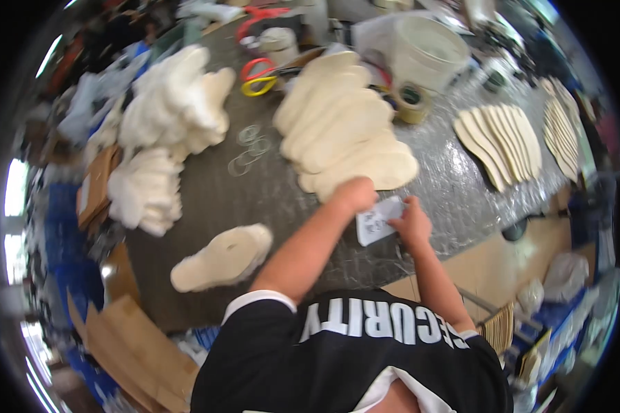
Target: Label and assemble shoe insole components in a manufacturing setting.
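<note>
Both hands, left (355, 194) and right (411, 224), pinched a paper slip (377, 220) for reading beside stacked insoles (348, 124) on the worktop (269, 193).

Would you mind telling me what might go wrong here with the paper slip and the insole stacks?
1. The left hand is pressed against the fanned insole stack; a nudge might slide the pieces out of order.
2. The paper slip is pinched by the right hand near one edge, so it might tear or slip.
</note>
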A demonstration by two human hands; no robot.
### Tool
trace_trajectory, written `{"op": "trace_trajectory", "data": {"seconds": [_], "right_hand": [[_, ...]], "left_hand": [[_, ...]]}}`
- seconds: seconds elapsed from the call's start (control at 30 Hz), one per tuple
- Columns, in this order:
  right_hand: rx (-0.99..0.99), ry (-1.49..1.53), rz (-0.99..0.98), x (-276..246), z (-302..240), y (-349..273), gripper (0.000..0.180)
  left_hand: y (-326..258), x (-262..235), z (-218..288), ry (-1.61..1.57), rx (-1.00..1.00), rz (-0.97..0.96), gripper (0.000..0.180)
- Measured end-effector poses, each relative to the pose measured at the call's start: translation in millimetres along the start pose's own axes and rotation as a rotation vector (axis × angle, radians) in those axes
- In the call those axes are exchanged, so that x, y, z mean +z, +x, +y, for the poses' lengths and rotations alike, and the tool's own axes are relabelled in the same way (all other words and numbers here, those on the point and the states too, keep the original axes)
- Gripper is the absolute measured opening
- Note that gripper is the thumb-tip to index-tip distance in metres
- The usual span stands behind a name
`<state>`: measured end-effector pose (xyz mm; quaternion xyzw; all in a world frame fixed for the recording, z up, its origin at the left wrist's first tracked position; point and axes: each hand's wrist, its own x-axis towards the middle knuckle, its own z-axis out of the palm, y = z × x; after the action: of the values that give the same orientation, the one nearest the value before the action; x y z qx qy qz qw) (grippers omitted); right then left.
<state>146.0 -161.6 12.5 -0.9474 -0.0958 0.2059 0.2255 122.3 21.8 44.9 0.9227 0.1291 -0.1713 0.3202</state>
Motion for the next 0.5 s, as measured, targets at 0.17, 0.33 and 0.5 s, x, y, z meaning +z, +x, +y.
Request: {"op": "trace_trajectory", "data": {"seconds": [0.17, 0.33, 0.5], "right_hand": [[-0.157, 0.017, 0.068, 9.3, 12.2, -9.6, 0.058], [-0.280, 0.058, 0.026, 8.4, -0.3, -28.0, 0.051], [-0.596, 0.510, 0.069, -1.4, -46.0, -56.3, 0.025]], "left_hand": [[-38.4, 55.6, -32.2, -0.190, -0.075, 0.020, 0.019], [-110.2, 45.7, -35.6, -0.403, -0.165, 0.285, 0.021], [-234.9, -25.3, -55.2, -0.503, -0.100, 0.586, 0.019]]}}
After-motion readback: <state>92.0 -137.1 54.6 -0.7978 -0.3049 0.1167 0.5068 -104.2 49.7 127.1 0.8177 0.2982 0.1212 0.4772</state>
